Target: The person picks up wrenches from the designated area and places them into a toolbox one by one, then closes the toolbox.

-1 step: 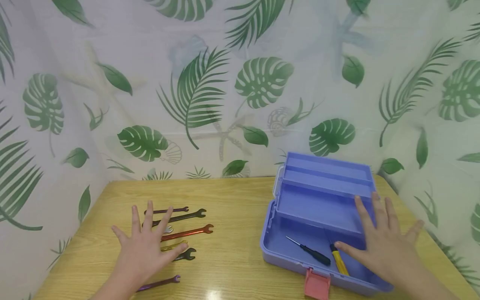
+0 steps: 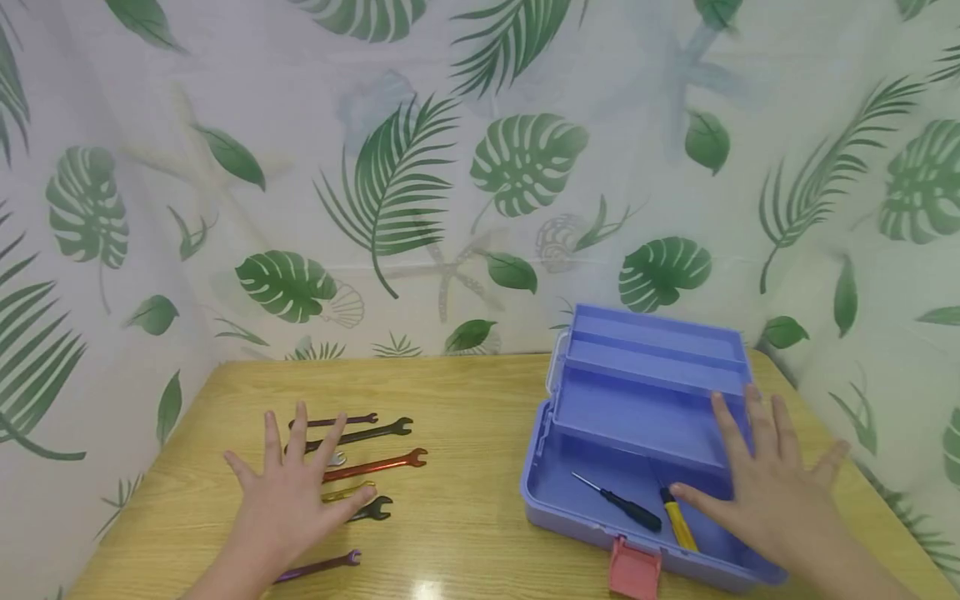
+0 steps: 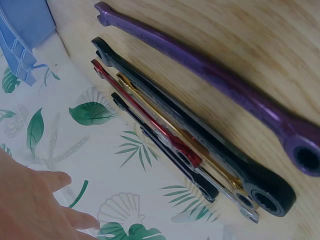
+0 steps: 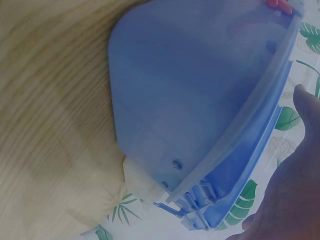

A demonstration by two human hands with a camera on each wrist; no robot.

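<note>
My left hand (image 2: 281, 500), fingers straight and spread, hovers over several wrenches laid side by side on the left and holds nothing. Among them are a red wrench (image 2: 378, 467), a gold wrench (image 2: 347, 493), a black wrench (image 2: 372, 509) and a purple wrench (image 2: 318, 569); the hand hides parts of some. On the right, my right hand (image 2: 776, 500) is spread over the right side of an open blue-violet toolbox (image 2: 577, 529), gripping nothing. Inside the box lie a black-handled screwdriver (image 2: 633, 510) and a yellow-handled screwdriver (image 2: 680, 523).
A pink latch (image 2: 633, 569) hangs at the toolbox's front, and its lid with tray sections (image 2: 652, 358) leans back. Bare wood of the table (image 2: 465, 433) lies between wrenches and box. A leaf-print cloth (image 2: 420, 333) stands behind and along the sides.
</note>
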